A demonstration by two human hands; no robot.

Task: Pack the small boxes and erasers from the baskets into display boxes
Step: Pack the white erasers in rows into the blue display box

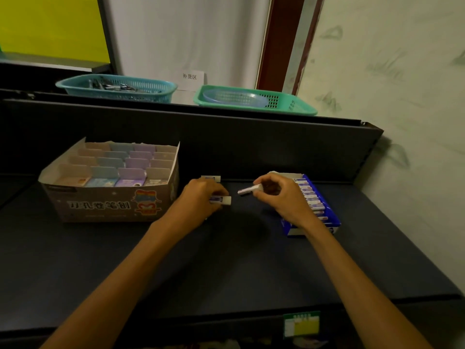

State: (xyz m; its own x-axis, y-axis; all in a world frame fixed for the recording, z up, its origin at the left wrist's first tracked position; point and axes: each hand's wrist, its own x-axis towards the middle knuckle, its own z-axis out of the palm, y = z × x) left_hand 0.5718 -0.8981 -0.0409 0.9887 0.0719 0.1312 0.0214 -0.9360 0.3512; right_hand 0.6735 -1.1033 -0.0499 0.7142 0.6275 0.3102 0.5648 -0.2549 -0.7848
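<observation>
While both display boxes look nearly full, the left hand (201, 195) holds an eraser (221, 199) in its grip and the right hand (281, 195) pinches another eraser (247, 190); a third eraser (210, 178) waits mid-frame on the bench (226, 260)

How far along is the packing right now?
The cardboard box looks full of small boxes. The blue box holds a row of erasers. Each hand, left and right, holds an eraser; one eraser lies loose on the shelf. Teal basket still holds items.
</observation>
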